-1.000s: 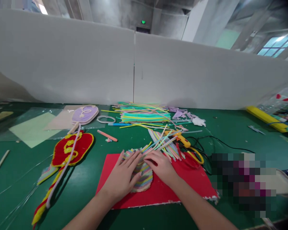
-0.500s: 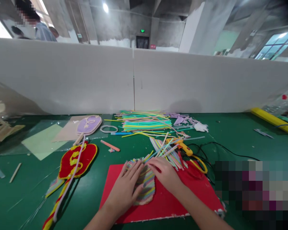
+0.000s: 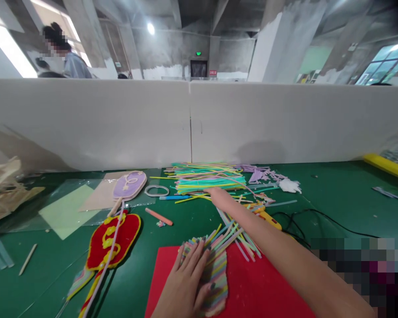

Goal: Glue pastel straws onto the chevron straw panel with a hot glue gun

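Observation:
My left hand (image 3: 189,276) lies flat with its fingers stretched over a striped pastel piece (image 3: 220,278) made of chenille stems side by side. The piece rests on a red board (image 3: 252,291), partly hidden under that hand. Loose stem ends (image 3: 234,229) fan out beyond its upper right side. My right hand (image 3: 220,198) reaches forward to the near edge of a pile of chenille stems (image 3: 208,180) in green, yellow and pink. Its fingertips are hard to make out against the pile, so whether they grip a stem is unclear.
Left, a red and yellow fan-shaped piece (image 3: 102,256) lies below a purple fan (image 3: 130,184). An orange stick (image 3: 159,216) and a blue pen (image 3: 174,198) lie mid-table. A yellow glue gun (image 3: 268,218) with a black cable sits partly behind my right forearm. A white partition (image 3: 119,123) stands behind.
My right hand has left the striped piece and moved forward to the stem pile. My left hand stays flat on the piece. The view has tilted up slightly.

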The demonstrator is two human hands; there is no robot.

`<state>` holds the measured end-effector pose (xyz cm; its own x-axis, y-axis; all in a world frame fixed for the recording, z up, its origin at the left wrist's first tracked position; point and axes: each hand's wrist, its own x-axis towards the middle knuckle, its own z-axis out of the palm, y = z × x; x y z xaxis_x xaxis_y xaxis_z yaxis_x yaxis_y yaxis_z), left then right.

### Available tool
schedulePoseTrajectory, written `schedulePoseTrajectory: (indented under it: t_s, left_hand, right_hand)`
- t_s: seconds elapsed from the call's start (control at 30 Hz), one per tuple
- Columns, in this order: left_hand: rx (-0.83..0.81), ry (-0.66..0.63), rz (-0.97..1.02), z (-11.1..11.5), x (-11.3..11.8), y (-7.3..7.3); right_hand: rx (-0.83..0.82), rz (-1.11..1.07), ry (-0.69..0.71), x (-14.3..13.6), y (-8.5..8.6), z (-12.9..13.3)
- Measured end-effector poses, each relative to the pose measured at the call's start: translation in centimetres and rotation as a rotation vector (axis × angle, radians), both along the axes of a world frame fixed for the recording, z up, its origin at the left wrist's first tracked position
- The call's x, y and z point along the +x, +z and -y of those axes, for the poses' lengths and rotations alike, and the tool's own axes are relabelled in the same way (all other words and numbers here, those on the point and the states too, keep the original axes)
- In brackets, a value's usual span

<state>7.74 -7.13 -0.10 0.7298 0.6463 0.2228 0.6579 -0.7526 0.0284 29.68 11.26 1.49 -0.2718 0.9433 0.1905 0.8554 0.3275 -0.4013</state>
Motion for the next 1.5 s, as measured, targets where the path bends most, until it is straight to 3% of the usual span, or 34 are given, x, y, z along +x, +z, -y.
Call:
schedulePoseTrajectory:
  t_s: [0.37, 0.63, 0.8, 1.03, 1.5]
  left_hand:
    - [-0.021, -0.019, 0.054, -0.8, -0.2, -0.1]
    - [-0.007, -0.031, 0.063, -0.8, -0.3, -0.5]
    - [-0.027, -0.01, 0.058, -0.8, -0.2, -0.4]
    - [-0.056, -0.016, 0.067, -0.6, -0.2, -0.4]
    - [-0.061, 0.02, 0.079, -0.5, -0.1, -0.3]
  right_hand:
    - [0.189, 0.139, -0.101, 0.7, 0.2, -5.0]
    - [0.261, 0.25, -0.313, 1.0, -0.3, -6.4]
    - [0.233, 0.271, -0.211, 1.9, 0.8, -6.5]
    - [0.183, 0.234, -0.031, 2.5, 1.6, -3.9]
    - [0.091, 0.152, 0.019, 1.6, 1.0, -3.5]
